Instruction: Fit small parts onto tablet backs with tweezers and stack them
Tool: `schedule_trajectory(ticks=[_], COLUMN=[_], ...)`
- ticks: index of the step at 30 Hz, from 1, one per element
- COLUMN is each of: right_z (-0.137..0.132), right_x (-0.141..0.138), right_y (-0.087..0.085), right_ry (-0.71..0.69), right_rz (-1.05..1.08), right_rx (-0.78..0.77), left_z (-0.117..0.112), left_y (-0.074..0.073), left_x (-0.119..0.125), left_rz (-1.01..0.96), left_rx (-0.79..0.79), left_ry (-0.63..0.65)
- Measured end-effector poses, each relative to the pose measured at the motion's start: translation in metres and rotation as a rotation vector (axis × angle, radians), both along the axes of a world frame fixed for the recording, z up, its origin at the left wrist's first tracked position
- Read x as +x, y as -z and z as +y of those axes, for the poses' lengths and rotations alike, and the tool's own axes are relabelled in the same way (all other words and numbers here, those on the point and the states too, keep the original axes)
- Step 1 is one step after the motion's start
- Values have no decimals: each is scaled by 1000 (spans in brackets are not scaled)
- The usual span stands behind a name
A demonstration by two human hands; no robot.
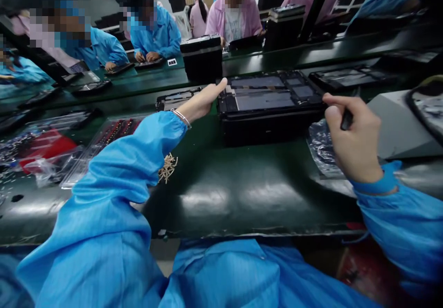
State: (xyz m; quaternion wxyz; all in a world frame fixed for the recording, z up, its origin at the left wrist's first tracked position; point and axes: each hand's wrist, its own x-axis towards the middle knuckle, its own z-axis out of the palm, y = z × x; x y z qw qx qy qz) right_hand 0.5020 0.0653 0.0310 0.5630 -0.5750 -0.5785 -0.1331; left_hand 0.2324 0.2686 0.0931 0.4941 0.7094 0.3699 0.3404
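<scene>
A stack of black tablet-like device housings (268, 121) stands on the green bench, with internal parts and grey battery panels showing on the top one. My left hand (204, 100) is closed on its left edge, thumb on the top corner and the other fingers partly hidden. At the right edge, the thumb and index fingertip of my right hand (358, 135) touch or nearly touch the stack's corner. In that hand's curled fingers is a slim dark tool (346, 120); its kind cannot be made out.
Small tan strips (168, 168) lie by my left sleeve, near a clear tray (104, 137) of small parts and a red bag (50, 150). Right are a silvery plastic bag (321, 146) and a grey-white box (398, 123). Another stack (202, 61) stands behind; co-workers sit across the line.
</scene>
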Motion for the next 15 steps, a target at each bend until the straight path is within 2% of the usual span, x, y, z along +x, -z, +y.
schedule_trajectory(ticks=[4,8,11,15], right_z=[0,-13,-36,-68], right_x=[3,12,16,16], right_y=[1,2,3,8], right_ry=[-32,-167,-187,-155], right_rz=[10,135,175,179], right_rx=[10,17,49,21], left_z=[-21,-43,-43,-28], left_y=[-24,-40,-40,-31], left_x=[7,8,7,11], left_rz=[-111,-171,-202,-169], left_rx=[53,43,7,-74], left_ry=[-58,-89,-124,-223])
